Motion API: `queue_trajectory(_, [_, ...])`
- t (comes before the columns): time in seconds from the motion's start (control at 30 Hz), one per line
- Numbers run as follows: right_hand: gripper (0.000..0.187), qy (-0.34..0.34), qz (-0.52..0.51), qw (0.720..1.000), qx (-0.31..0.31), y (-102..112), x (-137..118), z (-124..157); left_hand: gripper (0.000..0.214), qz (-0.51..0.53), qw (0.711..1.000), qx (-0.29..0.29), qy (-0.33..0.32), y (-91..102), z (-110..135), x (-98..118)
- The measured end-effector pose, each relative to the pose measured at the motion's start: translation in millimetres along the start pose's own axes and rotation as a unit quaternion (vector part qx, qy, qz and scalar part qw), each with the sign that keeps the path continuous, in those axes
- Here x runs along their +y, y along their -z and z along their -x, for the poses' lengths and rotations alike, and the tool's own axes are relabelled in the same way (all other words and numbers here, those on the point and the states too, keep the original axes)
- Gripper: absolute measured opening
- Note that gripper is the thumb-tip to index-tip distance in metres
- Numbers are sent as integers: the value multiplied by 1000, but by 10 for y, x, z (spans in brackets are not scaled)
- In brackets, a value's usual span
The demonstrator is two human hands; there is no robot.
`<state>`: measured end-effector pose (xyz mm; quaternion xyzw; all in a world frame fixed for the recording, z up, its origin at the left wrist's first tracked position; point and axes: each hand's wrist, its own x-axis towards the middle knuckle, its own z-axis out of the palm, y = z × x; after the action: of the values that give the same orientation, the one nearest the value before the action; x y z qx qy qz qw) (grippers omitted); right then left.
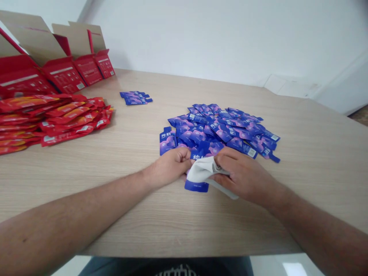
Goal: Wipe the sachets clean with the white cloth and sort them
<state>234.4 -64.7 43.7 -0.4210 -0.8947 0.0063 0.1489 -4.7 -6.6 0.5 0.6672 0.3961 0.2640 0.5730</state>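
Between my hands is a blue sachet with pink and white print, lying close to the near side of a sachet pile. My left hand pinches its left edge, thumb and fingers closed. A white cloth is bunched in my right hand and lies against the sachet's front, covering much of it. Just beyond both hands spreads the heap of similar blue sachets, overlapping one another. One blue sachet lies upright at the heap's left end.
Farther back, a small row of blue sachets lies apart on the wooden table. Stacked red packets occupy the left side. Behind them stand several open red boxes with raised flaps. A white wall borders the table's far edge.
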Motion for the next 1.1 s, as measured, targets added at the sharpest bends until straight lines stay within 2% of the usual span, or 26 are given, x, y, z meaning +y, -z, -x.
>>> queue_trajectory(0.1, [19,14,17,1000,-2,-7,-1,-68,29,-6,1000,-7,-26,35,-7,-63])
queue_trajectory(0.2, [17,32,30,999,5,19,25,-183,32,42,998,-20,-44,48,-17,-95])
queue_trajectory(0.3, [16,26,30,999,36,32,57,-299,19,97,993,-57,-31,45,-13,-75])
queue_trajectory(0.37, [16,16,25,998,63,2,48,-330,19,109,991,-76,-19,46,0,-56])
queue_trajectory(0.47, [12,29,23,996,80,-92,-20,-275,20,111,991,-76,-23,63,24,-53])
queue_trajectory(0.6, [6,89,5,994,61,-179,-93,-139,34,83,995,-56,-23,93,46,-75])
queue_trajectory(0.77, [7,43,30,992,115,-169,-95,-108,27,62,994,-89,-31,107,51,-69])
queue_trajectory(0.93, [16,109,2,992,63,-164,-188,-115,34,61,995,-70,-28,117,66,-92])
queue_trajectory(1.0, [17,100,6,992,74,-172,-181,-116,33,60,995,-78,-27,122,71,-95])
queue_trajectory(1.1, [13,49,10,993,111,-193,-143,-121,30,45,997,-66,-25,122,76,-84])
